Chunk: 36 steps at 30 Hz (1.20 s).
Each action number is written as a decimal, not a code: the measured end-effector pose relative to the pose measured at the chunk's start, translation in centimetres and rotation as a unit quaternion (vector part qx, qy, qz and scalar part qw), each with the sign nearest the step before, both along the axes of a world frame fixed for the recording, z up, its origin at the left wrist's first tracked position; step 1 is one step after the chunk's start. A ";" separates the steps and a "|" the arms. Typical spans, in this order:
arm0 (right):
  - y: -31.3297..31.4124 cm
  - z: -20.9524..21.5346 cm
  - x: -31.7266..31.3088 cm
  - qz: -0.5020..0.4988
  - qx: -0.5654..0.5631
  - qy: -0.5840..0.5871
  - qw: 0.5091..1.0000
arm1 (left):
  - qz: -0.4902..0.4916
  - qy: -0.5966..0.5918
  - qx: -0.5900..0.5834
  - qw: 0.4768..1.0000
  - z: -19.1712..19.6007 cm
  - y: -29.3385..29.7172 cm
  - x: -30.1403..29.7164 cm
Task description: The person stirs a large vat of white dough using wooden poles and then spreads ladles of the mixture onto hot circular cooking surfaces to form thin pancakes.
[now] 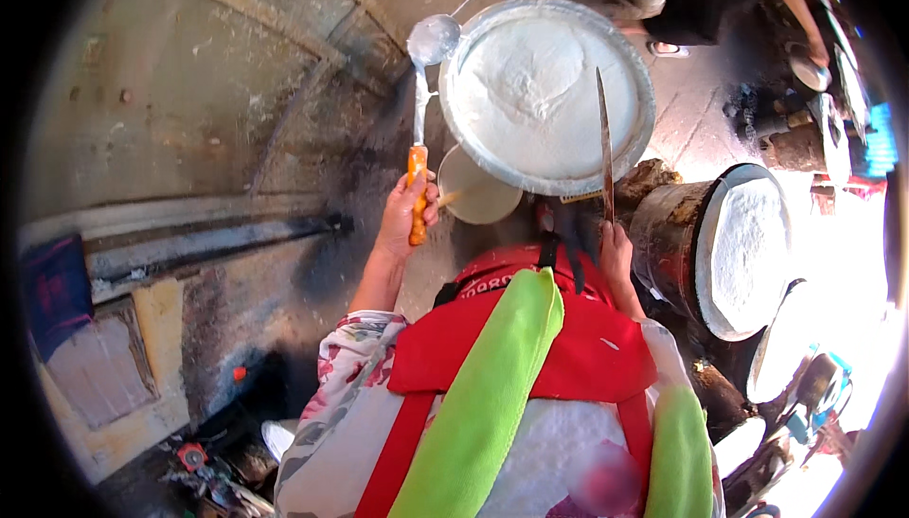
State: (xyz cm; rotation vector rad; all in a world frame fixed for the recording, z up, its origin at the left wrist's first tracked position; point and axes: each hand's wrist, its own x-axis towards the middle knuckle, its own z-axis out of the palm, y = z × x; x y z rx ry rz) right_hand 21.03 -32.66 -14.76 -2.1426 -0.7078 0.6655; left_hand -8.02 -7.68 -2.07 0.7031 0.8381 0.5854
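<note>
Seen from above, my two bare hands reach forward on either side of a wide round metal basin (pixel 454 118) holding a white mass (pixel 540 78), heaped toward the middle.

My left grip (pixel 405 215) is curled firmly around the orange handle of a ladle (pixel 420 111). The ladle's long axis runs almost straight away from me, outside the basin's left edge; its whitened bowl is at the upper-left rim, and I can't tell whether the two touch.

My right grip (pixel 617 251) is closed around the near end of a long, narrow blade (pixel 606 134). It points away from me too, tip leaning slightly left, crossing the basin's near right edge and passing over the white mass. Whether it touches anything there isn't clear.

So the basin lies ahead of and between my hands, the right one seeming a little nearer its rim. A pale bucket (pixel 473 198) shows partly beneath the basin's near left edge. To my right is a drum (pixel 670 234) with a white-topped round disc (pixel 748 253).
</note>
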 end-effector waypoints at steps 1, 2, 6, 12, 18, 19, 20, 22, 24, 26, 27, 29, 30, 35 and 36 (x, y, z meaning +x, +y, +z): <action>0.4 0.1 0.0 0.002 -0.022 0.008 1.000 | 0.011 0.004 -0.012 1.000 -0.1 -0.7 -1.3; 0.6 0.1 -0.3 0.007 -0.044 0.016 0.999 | 0.019 0.001 -0.032 0.999 0.1 -1.7 -2.8; 0.7 -1.6 -1.1 0.029 -0.066 0.040 0.997 | 0.051 0.022 -0.097 0.994 -2.2 -5.3 -9.0; 1.4 -2.3 -2.3 0.119 -0.044 -0.031 0.991 | 0.051 0.107 -0.236 0.965 -8.0 -9.6 -13.0; 2.4 -0.6 -2.6 0.151 -0.073 -0.024 0.986 | -0.020 0.161 -0.290 0.943 -16.0 -8.3 -9.7; 2.6 -0.1 -2.7 0.157 -0.078 -0.028 0.984 | -0.030 0.205 -0.282 0.937 -17.5 -8.0 -9.0; 2.6 0.5 -2.9 0.143 -0.090 -0.018 0.985 | -0.031 0.200 -0.286 0.936 -19.2 -7.5 -8.3; 2.7 1.6 -3.1 0.132 -0.108 -0.013 0.985 | -0.038 0.257 -0.264 0.929 -22.0 -6.4 -7.0; 2.5 2.4 -3.3 0.120 -0.129 -0.010 0.984 | -0.045 0.262 -0.244 0.933 -25.2 -5.5 -6.5; 2.0 2.4 -3.6 0.125 -0.133 -0.026 0.983 | -0.050 0.291 -0.196 0.935 -26.9 -4.6 -5.6; 1.7 2.3 -3.6 0.127 -0.132 -0.040 0.982 | -0.050 0.289 -0.200 0.935 -27.0 -4.4 -5.3; 0.8 1.3 -3.4 0.134 -0.140 -0.045 0.980 | -0.055 0.310 -0.215 0.924 -26.8 -3.9 -4.7; 0.6 1.1 -3.4 0.134 -0.141 -0.033 0.980 | -0.055 0.310 -0.216 0.924 -27.2 -3.9 -4.6; 0.1 0.3 -3.4 0.142 -0.129 -0.030 0.981 | -0.055 0.319 -0.186 0.928 -30.2 -4.3 -4.5; 0.2 0.5 -3.5 0.147 -0.124 -0.027 0.981 | -0.056 0.318 -0.185 0.928 -30.7 -4.4 -4.5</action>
